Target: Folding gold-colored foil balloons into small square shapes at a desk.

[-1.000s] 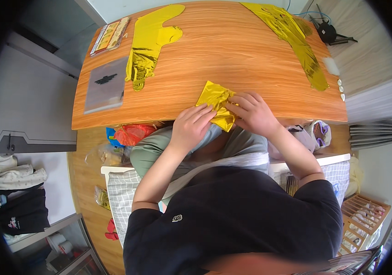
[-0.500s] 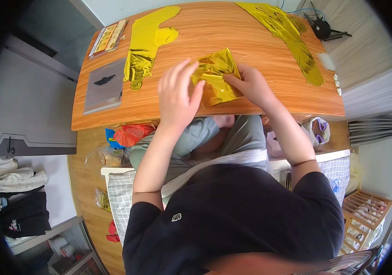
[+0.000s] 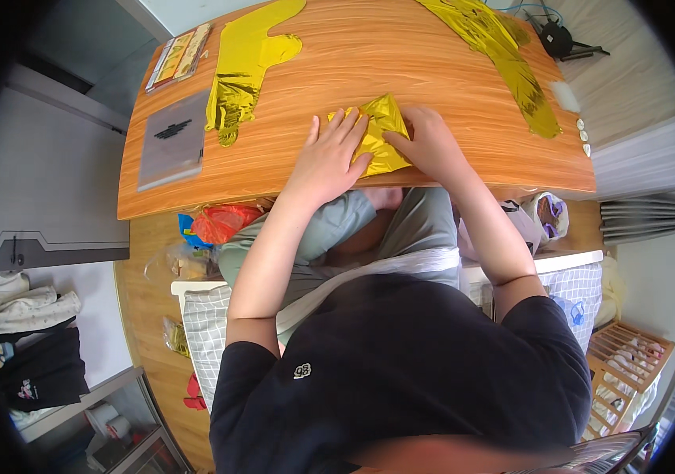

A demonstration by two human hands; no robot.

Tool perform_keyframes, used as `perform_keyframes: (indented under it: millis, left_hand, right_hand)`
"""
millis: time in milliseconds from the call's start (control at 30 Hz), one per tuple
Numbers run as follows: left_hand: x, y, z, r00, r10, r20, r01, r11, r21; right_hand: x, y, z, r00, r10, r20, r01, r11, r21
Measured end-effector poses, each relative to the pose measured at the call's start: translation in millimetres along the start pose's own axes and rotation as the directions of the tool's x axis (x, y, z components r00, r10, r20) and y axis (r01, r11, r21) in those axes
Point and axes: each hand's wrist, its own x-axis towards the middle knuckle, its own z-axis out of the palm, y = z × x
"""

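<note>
A folded piece of shiny gold foil [image 3: 385,130], of the same material as the flat foil balloons nearby, lies near the table's front edge. My left hand [image 3: 328,156] rests on its left part, palm down with fingers stretched out. At the right side of the foil, my right hand [image 3: 430,144] grips the edge, thumb on top and the other fingers curled. One uninflated gold foil balloon [image 3: 244,59] is spread out flat at the left of the table. Another long gold foil balloon [image 3: 503,63], wrinkled, stretches along the right side.
On the wooden table [image 3: 337,71], a translucent plastic folder [image 3: 173,142] and a stack of booklets [image 3: 179,55] lie at the left. A black router [image 3: 558,39] stands at the far right, with small white round things [image 3: 583,136] below it. A red bag [image 3: 224,224] is under the front edge.
The foil has gone from tilted up in my hands to lying flatter on the table. My left hand has come down onto it. My right hand keeps its edge.
</note>
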Motion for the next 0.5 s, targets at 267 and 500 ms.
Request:
perform_keyframes:
  millis: [267,500]
  left_hand:
    - [9.3,-1.5,-7.0,1.0,0.018,0.024,-0.02,0.997,0.077]
    - [4.0,-14.6,-2.1,0.992,0.13,-0.004,-0.13,0.991,0.011]
  right_hand:
    - [-11.6,13.6,3.1,0.959,-0.279,0.041,0.282,0.947,-0.154]
    - [-16.4,19.1,4.7,0.952,-0.257,0.164,0.28,0.95,-0.141]
